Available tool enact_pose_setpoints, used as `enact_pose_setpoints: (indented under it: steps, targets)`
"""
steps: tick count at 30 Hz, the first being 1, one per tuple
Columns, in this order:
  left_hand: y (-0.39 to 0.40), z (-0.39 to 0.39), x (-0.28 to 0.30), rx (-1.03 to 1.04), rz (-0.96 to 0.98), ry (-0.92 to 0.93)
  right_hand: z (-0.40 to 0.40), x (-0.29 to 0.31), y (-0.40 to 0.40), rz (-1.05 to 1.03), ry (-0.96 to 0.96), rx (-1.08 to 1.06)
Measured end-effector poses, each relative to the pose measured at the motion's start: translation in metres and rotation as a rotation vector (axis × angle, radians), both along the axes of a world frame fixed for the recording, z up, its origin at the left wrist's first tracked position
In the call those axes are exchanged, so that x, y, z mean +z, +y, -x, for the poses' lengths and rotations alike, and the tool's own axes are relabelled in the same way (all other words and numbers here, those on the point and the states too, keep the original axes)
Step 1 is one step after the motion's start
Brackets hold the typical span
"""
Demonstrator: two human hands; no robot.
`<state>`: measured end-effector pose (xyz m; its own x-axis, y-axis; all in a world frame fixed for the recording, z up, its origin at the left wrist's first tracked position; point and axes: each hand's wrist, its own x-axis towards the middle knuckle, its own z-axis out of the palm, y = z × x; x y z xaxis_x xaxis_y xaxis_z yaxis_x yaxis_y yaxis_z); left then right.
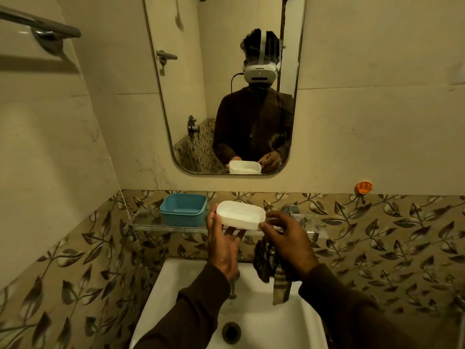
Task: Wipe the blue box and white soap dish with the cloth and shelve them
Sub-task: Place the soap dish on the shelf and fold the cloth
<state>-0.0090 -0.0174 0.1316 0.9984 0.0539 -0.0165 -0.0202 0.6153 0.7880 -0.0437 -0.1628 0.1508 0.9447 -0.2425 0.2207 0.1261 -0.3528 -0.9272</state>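
The white soap dish point(241, 215) is held up in front of the glass shelf point(148, 224), just above its edge. My left hand point(223, 244) cradles the dish from the left and below with spread fingers. My right hand point(286, 239) touches the dish's right end with its fingertips while a dark patterned cloth point(270, 269) hangs from its palm. The blue box point(183, 209) stands upright on the shelf, to the left of the dish.
A white sink point(251, 321) with a drain lies below my arms, its tap point(232, 285) partly hidden behind my left wrist. A mirror point(226, 84) hangs above the shelf, a towel bar point(37, 23) at upper left, an orange hook point(363, 187) on the right wall.
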Motion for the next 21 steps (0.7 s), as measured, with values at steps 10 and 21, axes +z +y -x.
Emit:
enact_pose_setpoints:
  steps: [10,21]
  targets:
    - [0.007,-0.035,0.0,0.019,-0.604,0.13,-0.055,-0.014,-0.013,0.192,0.116,-0.08]
    - [0.007,-0.051,-0.001,-0.137,-0.737,0.172,-0.074,-0.021,-0.015,0.442,0.248,-0.014]
